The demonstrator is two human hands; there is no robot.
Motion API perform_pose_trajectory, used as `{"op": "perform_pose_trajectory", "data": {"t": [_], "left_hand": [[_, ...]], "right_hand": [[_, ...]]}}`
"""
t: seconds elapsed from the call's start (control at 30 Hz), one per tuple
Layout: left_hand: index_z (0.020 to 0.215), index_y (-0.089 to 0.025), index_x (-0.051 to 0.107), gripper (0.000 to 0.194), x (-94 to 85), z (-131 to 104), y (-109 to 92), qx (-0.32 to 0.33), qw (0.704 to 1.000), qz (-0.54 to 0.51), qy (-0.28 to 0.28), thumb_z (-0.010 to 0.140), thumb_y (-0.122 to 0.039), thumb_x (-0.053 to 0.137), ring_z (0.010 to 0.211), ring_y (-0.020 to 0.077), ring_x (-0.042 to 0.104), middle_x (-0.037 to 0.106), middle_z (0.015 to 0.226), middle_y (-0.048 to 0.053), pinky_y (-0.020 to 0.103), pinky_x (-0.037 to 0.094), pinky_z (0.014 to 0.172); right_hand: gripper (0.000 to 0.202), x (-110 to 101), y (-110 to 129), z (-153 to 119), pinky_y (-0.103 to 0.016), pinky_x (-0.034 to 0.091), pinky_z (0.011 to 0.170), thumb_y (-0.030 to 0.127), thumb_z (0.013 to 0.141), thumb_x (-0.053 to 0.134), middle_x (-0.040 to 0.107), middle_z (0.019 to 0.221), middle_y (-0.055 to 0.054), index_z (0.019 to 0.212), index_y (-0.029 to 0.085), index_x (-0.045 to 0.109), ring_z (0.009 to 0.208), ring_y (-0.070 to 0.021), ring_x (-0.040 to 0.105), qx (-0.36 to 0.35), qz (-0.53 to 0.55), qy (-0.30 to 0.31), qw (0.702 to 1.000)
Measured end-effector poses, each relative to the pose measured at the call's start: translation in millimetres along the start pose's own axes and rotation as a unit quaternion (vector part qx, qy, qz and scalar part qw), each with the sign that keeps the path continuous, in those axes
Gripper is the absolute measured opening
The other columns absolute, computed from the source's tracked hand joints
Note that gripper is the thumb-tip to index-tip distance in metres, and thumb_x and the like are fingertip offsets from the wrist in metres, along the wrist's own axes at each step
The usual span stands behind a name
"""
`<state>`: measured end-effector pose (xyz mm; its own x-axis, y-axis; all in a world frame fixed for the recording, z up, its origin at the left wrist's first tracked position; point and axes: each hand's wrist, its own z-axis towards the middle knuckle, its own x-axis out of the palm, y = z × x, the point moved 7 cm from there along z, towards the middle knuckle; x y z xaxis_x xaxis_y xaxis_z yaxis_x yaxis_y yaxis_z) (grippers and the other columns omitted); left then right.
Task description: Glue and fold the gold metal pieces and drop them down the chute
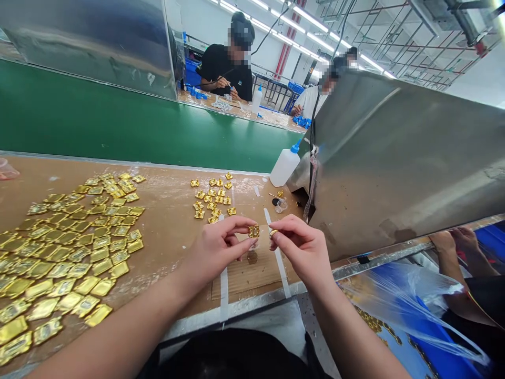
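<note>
My left hand (223, 243) pinches a small gold piece (254, 231) between thumb and fingers, above a cardboard sheet (240, 276) taped to the table. Close beside it on the right, my right hand (302, 246) is closed on a second, smaller gold part (273, 233), mostly covered by the fingertips. The two parts are apart by a small gap. Behind my hands lies a group of small gold pieces (211, 205). Many larger flat gold pieces (74, 239) are spread over the left of the table.
A white bottle with a blue cap (284, 167) stands behind my right hand, beside a large metal panel (394, 173). A green belt (130, 129) runs beyond the table (165, 179). People work across it, and another person's hands (453, 239) show at the right.
</note>
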<state>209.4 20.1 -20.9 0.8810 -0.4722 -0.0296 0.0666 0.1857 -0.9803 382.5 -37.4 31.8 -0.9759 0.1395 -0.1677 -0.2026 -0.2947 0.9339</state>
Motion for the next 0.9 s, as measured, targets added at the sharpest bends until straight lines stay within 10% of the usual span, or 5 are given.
{"op": "perform_pose_trajectory", "data": {"t": [0.43,0.9], "left_hand": [[0.115,-0.022,0.071,0.022,1.0,-9,-18,0.176,0.951,0.251,-0.039,0.095,-0.018,0.078,0.067,0.0112,0.072,0.077,0.087,-0.005,0.023,0.051,0.067],[0.114,-0.020,0.069,0.018,3.3,-8,-20,0.165,0.940,0.298,-0.031,0.097,-0.018,0.075,0.076,0.0169,0.075,0.080,0.095,0.000,0.028,0.051,0.068]], "right_hand": [[0.016,23,-10,16,-0.024,0.047,0.064,0.014,0.082,0.063,0.059,0.079,0.005,0.093,0.023,0.056,0.068,-0.0110,0.057,0.014,-0.187,0.002,0.982],[0.018,31,-10,23,-0.022,0.038,0.057,0.013,0.081,0.061,0.049,0.071,0.007,0.086,0.023,0.047,0.061,-0.0100,0.047,-0.015,-0.297,0.036,0.954]]}}
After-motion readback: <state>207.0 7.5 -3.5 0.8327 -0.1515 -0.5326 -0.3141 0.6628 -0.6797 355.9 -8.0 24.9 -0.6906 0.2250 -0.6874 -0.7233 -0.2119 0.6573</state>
